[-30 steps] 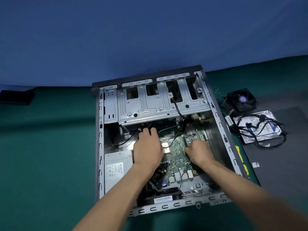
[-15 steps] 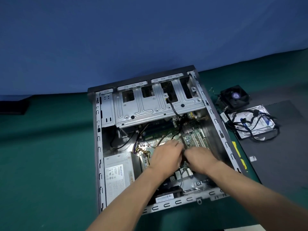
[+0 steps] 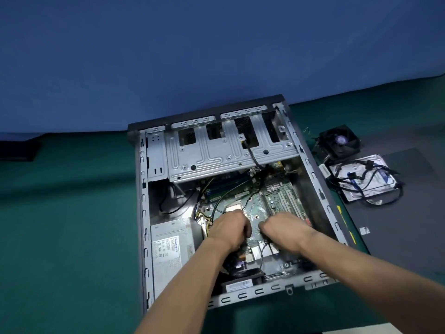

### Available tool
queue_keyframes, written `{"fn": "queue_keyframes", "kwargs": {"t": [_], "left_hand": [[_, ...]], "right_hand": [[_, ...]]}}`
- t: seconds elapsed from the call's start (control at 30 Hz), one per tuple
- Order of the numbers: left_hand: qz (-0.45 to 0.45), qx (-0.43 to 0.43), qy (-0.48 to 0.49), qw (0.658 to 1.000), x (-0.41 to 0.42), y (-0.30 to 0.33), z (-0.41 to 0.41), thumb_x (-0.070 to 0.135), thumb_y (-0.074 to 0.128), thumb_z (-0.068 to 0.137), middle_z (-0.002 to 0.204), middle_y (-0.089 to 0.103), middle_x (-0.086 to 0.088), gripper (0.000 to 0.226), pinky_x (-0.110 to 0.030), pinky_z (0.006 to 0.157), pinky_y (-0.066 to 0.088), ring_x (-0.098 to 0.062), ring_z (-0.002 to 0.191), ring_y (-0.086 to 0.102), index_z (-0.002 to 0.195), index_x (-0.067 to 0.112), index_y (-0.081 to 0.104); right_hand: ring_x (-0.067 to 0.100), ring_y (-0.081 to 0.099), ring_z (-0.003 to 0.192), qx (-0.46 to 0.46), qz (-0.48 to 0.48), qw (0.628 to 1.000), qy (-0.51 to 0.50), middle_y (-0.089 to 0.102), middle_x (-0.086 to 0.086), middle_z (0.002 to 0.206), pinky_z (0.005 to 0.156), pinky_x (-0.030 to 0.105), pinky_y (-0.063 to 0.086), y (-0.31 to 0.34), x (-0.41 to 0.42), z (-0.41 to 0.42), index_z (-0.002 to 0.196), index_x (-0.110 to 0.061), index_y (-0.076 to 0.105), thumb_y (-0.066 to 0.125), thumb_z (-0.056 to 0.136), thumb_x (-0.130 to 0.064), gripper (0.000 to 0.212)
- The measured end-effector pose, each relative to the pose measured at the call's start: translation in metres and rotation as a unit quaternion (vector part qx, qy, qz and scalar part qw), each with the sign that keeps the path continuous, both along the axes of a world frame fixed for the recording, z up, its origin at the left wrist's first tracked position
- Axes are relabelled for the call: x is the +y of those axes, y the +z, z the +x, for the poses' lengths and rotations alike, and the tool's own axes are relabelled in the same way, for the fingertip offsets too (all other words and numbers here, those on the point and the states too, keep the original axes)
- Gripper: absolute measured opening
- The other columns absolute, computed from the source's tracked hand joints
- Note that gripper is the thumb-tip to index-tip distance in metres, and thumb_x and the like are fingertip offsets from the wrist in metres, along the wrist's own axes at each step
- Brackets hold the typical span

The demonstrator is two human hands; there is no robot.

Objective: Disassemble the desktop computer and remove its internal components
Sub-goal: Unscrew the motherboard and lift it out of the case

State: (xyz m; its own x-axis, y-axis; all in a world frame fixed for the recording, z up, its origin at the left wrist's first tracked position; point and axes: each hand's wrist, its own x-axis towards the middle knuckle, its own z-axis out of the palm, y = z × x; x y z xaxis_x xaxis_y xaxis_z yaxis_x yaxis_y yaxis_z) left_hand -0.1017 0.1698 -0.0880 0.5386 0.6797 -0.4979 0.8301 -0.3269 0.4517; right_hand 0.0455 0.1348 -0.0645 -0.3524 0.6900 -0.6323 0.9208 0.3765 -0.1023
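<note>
Both hands have drawn apart since a sec ago, when they met mid-board. Left hand (image 3: 230, 229) and right hand (image 3: 281, 229) sit knuckles-up on the motherboard (image 3: 257, 208), fingers curled under; can't tell what they've hold of. PSU (image 3: 172, 251) lies just left of the left wrist, inside the case (image 3: 142, 213). Further in, the drive cage (image 3: 224, 155). Far right on the mat, apart from the case: hard drive w/ cables (image 3: 361, 180), cooler fan (image 3: 340, 142) behind it.
</note>
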Motion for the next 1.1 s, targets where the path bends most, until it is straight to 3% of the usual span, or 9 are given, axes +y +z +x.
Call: {"fn": "queue_keyframes", "kwargs": {"t": [0.2,0.3,0.4,0.5,0.67,0.77,0.93,1.03,1.1], "left_hand": [[-0.034,0.016,0.026,0.999,0.000,-0.005,0.003,0.008,0.061,0.085,0.099,0.066,0.000,0.014,-0.019,0.072,0.044,-0.012,0.079,0.056,0.090,0.017,0.070],[-0.094,0.016,0.036,0.995,0.011,0.000,0.004,0.000,0.058,0.083,0.105,0.068,0.000,0.025,-0.026,0.086,0.049,-0.016,0.095,0.062,0.095,0.017,0.071],[-0.090,0.026,0.026,0.995,0.015,0.008,0.001,-0.004,0.051,0.083,0.104,0.068,-0.004,0.028,-0.026,0.081,0.047,-0.019,0.095,0.062,0.095,0.012,0.070],[-0.073,0.079,-0.009,0.994,0.014,0.014,-0.001,0.000,0.046,0.085,0.094,0.064,-0.008,0.021,-0.029,0.071,0.044,-0.022,0.083,0.057,0.090,0.011,0.064],[-0.093,0.201,-0.141,0.965,0.025,0.024,-0.010,0.006,0.041,0.087,0.097,0.063,-0.006,0.027,-0.032,0.075,0.048,-0.024,0.087,0.059,0.100,0.008,0.065],[-0.111,0.232,-0.150,0.955,0.031,0.025,-0.017,0.010,0.043,0.088,0.099,0.064,-0.007,0.027,-0.034,0.077,0.050,-0.024,0.087,0.059,0.100,0.006,0.067],[-0.068,0.248,-0.143,0.956,0.029,0.031,-0.013,0.031,0.058,0.087,0.072,0.054,-0.001,0.030,-0.029,0.062,0.041,-0.021,0.071,0.052,0.063,0.014,0.053],[-0.059,0.294,-0.164,0.940,0.017,0.026,-0.008,0.052,0.051,0.087,0.081,0.057,0.003,0.038,-0.028,0.070,0.042,-0.018,0.076,0.055,0.081,0.016,0.061],[-0.065,0.324,-0.182,0.926,0.010,0.021,-0.003,0.043,0.046,0.090,0.089,0.059,0.003,0.029,-0.029,0.075,0.040,-0.019,0.085,0.058,0.091,0.017,0.061]], "right_hand": [[0.012,0.055,0.071,0.038,-0.027,0.998,-0.029,0.055,-0.005,0.078,0.066,0.020,0.044,0.011,0.000,0.011,0.099,-0.013,0.059,0.052,0.090,-0.005,0.014],[0.012,0.059,0.089,0.074,-0.060,0.989,-0.117,0.062,-0.006,0.095,0.077,0.021,0.044,0.017,0.002,0.021,0.091,-0.024,0.061,0.053,0.086,-0.005,0.021],[0.006,0.061,0.088,0.098,-0.132,0.974,-0.157,0.067,-0.009,0.096,0.090,0.026,0.043,0.020,-0.003,0.017,0.083,-0.025,0.067,0.058,0.088,-0.026,0.011],[0.010,0.064,0.075,0.117,-0.083,0.975,-0.168,0.066,0.000,0.087,0.074,0.024,0.049,0.011,-0.004,0.010,0.068,-0.020,0.058,0.050,0.092,-0.046,0.036],[0.013,0.058,0.089,0.143,-0.080,0.975,-0.153,0.063,-0.002,0.100,0.091,0.032,0.047,0.000,-0.013,-0.006,0.098,-0.019,0.060,0.048,0.095,-0.037,0.022],[0.013,0.058,0.087,0.126,-0.037,0.980,-0.149,0.061,-0.001,0.094,0.090,0.029,0.048,0.004,-0.014,-0.005,0.095,-0.017,0.059,0.046,0.096,-0.039,0.025],[0.017,0.060,0.082,0.070,0.002,0.993,-0.094,0.058,0.003,0.085,0.082,0.029,0.052,0.006,-0.019,-0.004,0.105,-0.011,0.057,0.046,0.095,-0.027,0.022],[0.020,0.054,0.079,0.048,-0.003,0.997,-0.067,0.053,0.001,0.084,0.078,0.030,0.049,0.003,-0.020,-0.008,0.116,-0.009,0.051,0.050,0.094,-0.032,0.031],[0.022,0.056,0.089,0.047,0.014,0.997,-0.067,0.057,0.005,0.095,0.084,0.034,0.049,0.000,-0.018,-0.011,0.118,-0.010,0.050,0.052,0.092,-0.030,0.033]]}}
